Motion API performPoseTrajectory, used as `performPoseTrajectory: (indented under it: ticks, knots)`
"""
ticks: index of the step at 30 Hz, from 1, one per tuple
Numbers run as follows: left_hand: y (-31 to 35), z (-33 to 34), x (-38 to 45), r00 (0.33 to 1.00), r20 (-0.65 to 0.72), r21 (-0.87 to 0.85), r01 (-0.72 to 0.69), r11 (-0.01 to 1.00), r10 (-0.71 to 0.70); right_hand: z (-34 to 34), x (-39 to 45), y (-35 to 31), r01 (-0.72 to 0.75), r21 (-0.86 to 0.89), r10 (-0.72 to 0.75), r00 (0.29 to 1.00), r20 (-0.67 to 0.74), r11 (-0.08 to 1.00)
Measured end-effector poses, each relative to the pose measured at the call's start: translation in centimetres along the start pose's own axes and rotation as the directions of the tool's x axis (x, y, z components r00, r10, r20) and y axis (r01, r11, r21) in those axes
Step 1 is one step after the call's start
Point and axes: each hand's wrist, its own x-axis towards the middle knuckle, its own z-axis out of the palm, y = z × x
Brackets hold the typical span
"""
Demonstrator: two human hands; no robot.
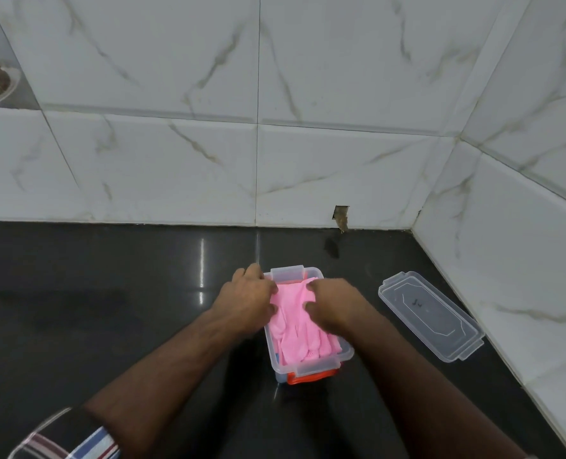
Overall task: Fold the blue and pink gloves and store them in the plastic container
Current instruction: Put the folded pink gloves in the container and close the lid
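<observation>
Left hand (248,298) and right hand (333,304) grip the pink gloves (295,326) inside the container (311,367); its lid (430,319) lies apart near the wall (506,260).

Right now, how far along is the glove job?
Done: pink gloves lie folded in the container. A sliver of blue shows beneath them at the near-left corner, likely the blue gloves. In hand: both hands, left and right, press the pink gloves down. Left: the lid still lies on the counter to the right.

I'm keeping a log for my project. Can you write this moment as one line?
stage: packing | pink gloves in plastic container | left hand, right hand pressing them down | lid off, on counter right
</observation>
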Motion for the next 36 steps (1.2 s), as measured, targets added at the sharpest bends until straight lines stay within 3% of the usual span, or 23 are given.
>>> performPoseTrajectory:
  ticks: [2,6,10,18,26,32,36]
  knots:
    - [0.1,-0.5,0.1,0.998,-0.009,0.022,-0.067,0.997,0.068,-1.1,0.3,1.1,0.053,-0.074,-0.055,0.998,-0.016,0.996]
    - [0.9,-1.2,0.6,0.970,0.106,0.075,-0.227,0.971,0.218,-1.1,1.0,2.5,0.163,-0.227,-0.136,0.982,0.129,0.960]
    - [1.2,-1.0,1.2,0.955,0.211,0.185,-0.250,0.950,0.210,-0.2,0.8,3.1,0.233,-0.333,-0.194,0.970,0.146,0.914]
    - [2.5,0.4,1.8,0.952,0.225,0.407,-0.286,0.867,0.209,1.6,0.5,3.1,0.285,-0.498,-0.279,0.956,0.090,0.819]
    - [2.8,0.6,1.6,0.955,0.216,0.415,-0.277,0.867,0.202,2.6,0.6,3.3,0.282,-0.457,-0.264,0.959,0.105,0.844]
    - [2.0,-0.1,1.6,0.950,0.214,0.333,-0.290,0.897,0.227,1.1,0.8,3.7,0.201,-0.197,-0.179,0.976,0.127,0.960]
    - [2.0,-0.1,1.0,0.940,0.268,0.320,-0.295,0.900,0.213,0.9,0.1,3.2,0.223,-0.250,-0.179,0.966,0.187,0.942]
